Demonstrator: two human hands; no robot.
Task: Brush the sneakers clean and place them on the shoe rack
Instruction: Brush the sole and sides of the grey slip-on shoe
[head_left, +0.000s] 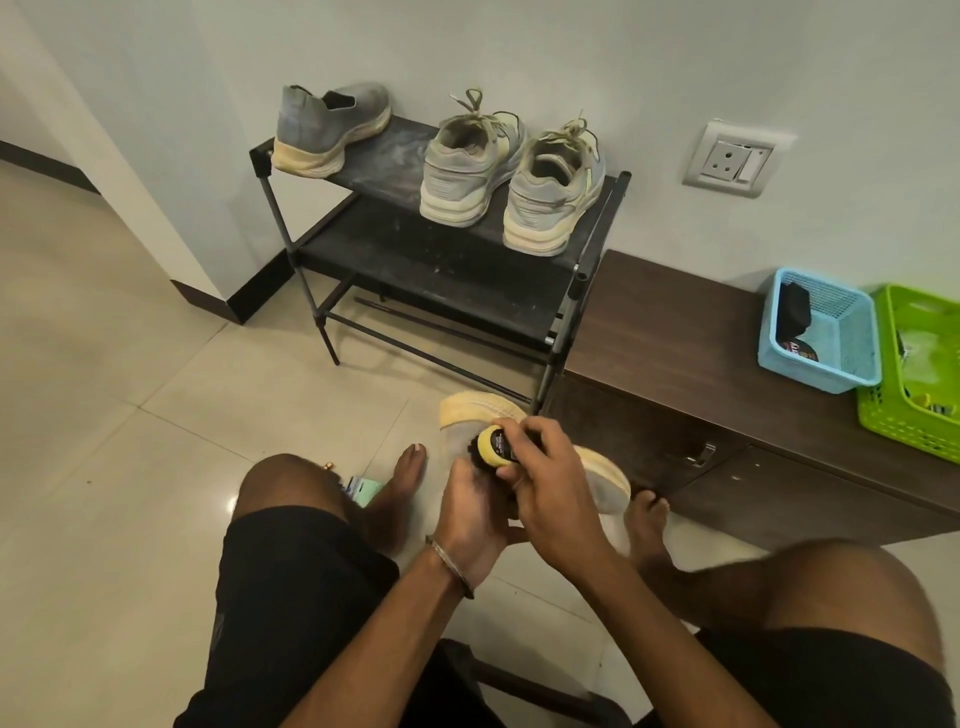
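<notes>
Nothing can be read with any certainty. The small black brush with a yellow round end (493, 446), held in the fingers (524, 441) of the right hand, bears a black label with pale print too fine to make out. Well away to the right of the fingers, a round dark tin (801, 351) in the light blue plastic basket (852, 364) shows lettering, perhaps a brand, too blurred to read.

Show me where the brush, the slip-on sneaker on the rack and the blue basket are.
brush (494, 446), head view, on its yellow end.
slip-on sneaker (317, 124), head view, on its grey side.
blue basket (795, 364), head view, on its front wall.
</notes>
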